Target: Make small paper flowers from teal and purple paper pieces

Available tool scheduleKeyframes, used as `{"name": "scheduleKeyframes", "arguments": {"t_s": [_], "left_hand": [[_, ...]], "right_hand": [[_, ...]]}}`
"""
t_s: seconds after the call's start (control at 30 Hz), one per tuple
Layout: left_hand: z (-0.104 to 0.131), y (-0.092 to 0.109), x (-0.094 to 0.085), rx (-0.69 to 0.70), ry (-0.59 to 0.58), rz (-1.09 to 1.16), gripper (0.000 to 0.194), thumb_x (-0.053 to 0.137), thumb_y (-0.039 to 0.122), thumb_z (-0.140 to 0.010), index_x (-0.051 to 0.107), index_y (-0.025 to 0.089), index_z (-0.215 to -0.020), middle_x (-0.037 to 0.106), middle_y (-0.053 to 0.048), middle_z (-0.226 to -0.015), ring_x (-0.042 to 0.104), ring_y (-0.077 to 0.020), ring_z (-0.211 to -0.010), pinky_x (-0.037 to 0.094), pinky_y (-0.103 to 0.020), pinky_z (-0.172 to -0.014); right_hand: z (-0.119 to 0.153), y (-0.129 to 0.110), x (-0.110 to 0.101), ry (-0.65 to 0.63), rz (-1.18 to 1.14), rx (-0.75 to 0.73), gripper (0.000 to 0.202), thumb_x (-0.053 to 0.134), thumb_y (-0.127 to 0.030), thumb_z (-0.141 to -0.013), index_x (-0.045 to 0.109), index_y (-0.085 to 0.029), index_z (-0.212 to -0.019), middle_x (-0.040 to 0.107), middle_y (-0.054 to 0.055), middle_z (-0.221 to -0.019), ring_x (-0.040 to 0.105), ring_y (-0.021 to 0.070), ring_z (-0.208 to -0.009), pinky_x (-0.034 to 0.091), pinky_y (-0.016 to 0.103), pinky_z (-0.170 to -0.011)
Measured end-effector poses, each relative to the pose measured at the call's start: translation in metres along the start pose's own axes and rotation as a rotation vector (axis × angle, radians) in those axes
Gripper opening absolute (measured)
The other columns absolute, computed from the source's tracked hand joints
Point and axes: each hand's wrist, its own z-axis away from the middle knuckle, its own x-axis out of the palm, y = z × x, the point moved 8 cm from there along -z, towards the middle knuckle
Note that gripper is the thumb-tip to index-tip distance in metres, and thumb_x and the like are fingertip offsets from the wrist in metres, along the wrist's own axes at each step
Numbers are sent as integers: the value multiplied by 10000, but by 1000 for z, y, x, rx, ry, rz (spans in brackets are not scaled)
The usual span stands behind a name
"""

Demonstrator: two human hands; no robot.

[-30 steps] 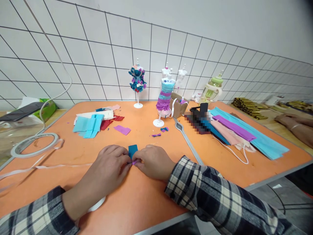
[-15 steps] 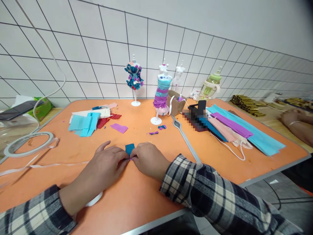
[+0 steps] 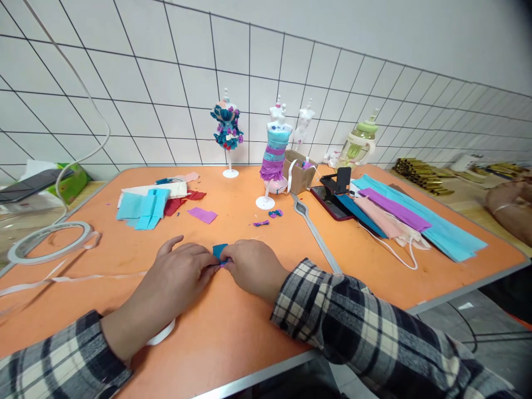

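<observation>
Between my two hands, near the middle of the orange table (image 3: 216,332), is a small piece of dark teal crepe paper (image 3: 219,251) with a thin purple edge below it. My left hand (image 3: 182,274) pinches its near left side between thumb and forefinger. From the right, my right hand (image 3: 254,267) pinches the same piece, its fingertips almost touching the left ones. Past them lie a purple paper strip (image 3: 202,215) and two tiny teal-and-purple bows (image 3: 275,213). A white round object under my left wrist is mostly hidden.
Small dress forms in paper, one teal (image 3: 227,127) and one blue-purple (image 3: 275,149), stand at the back beside a brown box (image 3: 301,173). Crepe paper (image 3: 415,219), a phone (image 3: 332,203) and a bottle (image 3: 361,143) are right; tape (image 3: 50,242) and paper scraps (image 3: 152,208) left.
The teal paper shows less height now, its far part folded down toward my fingers. Both hands keep their pinch and barely shift.
</observation>
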Motion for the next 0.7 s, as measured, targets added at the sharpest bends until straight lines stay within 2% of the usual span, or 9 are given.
{"name": "scheduleKeyframes", "arguments": {"t_s": [0.1,0.2,0.37,0.5,0.7], "left_hand": [[-1,3,-2,26,-5,-1,328,491,335,-965,811,273,-924,790,-64,-956,713,-307,-956,463,-531,-942],[-3,6,-1,63,-21,45,329,477,298,-961,797,226,-930,783,-85,-945,697,-281,-942,504,-430,-841],[-2,7,-2,42,-38,50,300,495,313,-953,781,240,-901,791,-63,-893,711,-272,-906,480,-451,-884],[-1,8,-3,26,-28,60,305,494,331,-959,783,254,-901,805,-55,-896,723,-280,-915,461,-462,-894],[-5,3,4,-21,-58,51,318,481,301,-950,792,237,-942,811,-81,-854,728,-288,-824,479,-421,-787]], "right_hand": [[-1,0,0,-14,15,5,232,537,-269,-994,760,-236,-1049,739,63,-950,665,211,-851,410,302,-673],[-1,1,-1,2,6,12,221,547,-279,-992,763,-229,-1002,724,65,-960,661,206,-860,419,300,-687],[1,-1,-4,48,-40,2,202,631,-333,-962,741,-221,-1089,713,61,-1012,660,206,-919,447,300,-750],[1,-2,-3,-1,29,-4,205,585,-329,-987,758,-219,-988,725,61,-952,661,216,-876,430,312,-706],[-3,3,0,-38,-26,27,200,581,-298,-997,769,-230,-989,751,41,-954,660,189,-868,406,291,-695]]}}
